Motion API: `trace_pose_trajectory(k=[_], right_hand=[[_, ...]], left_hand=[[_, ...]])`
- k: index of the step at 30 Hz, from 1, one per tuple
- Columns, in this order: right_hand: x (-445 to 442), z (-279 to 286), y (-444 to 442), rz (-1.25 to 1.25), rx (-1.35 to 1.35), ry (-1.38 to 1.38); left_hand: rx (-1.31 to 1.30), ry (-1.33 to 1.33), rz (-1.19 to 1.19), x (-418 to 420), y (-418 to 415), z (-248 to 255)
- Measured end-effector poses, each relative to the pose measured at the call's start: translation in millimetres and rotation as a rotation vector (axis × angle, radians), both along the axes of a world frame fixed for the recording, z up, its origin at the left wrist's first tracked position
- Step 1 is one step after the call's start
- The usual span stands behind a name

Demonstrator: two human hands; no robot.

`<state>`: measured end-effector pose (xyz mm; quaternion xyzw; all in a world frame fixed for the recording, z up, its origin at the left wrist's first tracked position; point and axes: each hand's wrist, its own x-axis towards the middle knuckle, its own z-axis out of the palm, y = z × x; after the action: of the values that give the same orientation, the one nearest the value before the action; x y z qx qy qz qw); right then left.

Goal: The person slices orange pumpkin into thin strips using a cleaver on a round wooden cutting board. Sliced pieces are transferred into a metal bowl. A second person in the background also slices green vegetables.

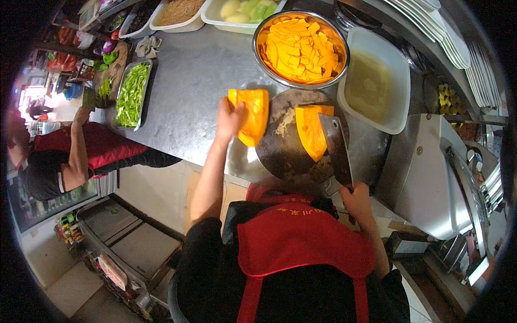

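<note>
My left hand (231, 119) grips a wedge of orange pumpkin (253, 117) just left of a round cutting board (278, 153). In my right hand (356, 200) is the handle of a cleaver (338, 145), its blade over the right part of the board. Another pumpkin wedge (311, 129) lies on the board, against the blade's left side and partly behind it. Beyond the board stands a round steel bowl (260, 66) full of sliced pumpkin (299, 50).
A white plastic tub (400, 97) stands right of the bowl. Tubs of food (238, 27) line the counter's back. A metal tray (149, 76) of sliced green vegetable lies left. Another person (74, 161) works at far left with a blade. Stacked plates (444, 36) sit upper right.
</note>
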<state>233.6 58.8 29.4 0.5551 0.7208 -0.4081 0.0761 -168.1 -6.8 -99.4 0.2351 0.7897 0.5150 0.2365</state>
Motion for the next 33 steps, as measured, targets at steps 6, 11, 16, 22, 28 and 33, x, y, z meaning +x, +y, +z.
trace_pose_trajectory(k=[6,11,16,22,28,33], right_hand=[[0.7,-9.7,-0.4,-0.016,0.094,0.126],[6.7,4.7,5.1,-0.078,0.024,0.012],[10.2,2.1,8.2,-0.184,-0.042,0.068],[19.5,-15.1,11.8,-0.204,0.001,0.093],[9.1,-7.2,14.5,-0.129,0.079,0.061],[11.8,-7.0,28.6,-0.03,0.237,0.054]], left_hand=[[-0.259,0.291,-0.178,-65.0,19.1,-7.9],[-0.353,0.814,-0.085,-4.1,40.4,40.3],[-0.154,0.456,-0.378,114.0,30.9,68.3],[-0.145,0.041,-0.38,175.4,26.6,43.5],[-0.077,-0.008,-0.264,178.8,36.0,43.2],[-0.162,0.074,-0.41,150.4,18.2,39.7]])
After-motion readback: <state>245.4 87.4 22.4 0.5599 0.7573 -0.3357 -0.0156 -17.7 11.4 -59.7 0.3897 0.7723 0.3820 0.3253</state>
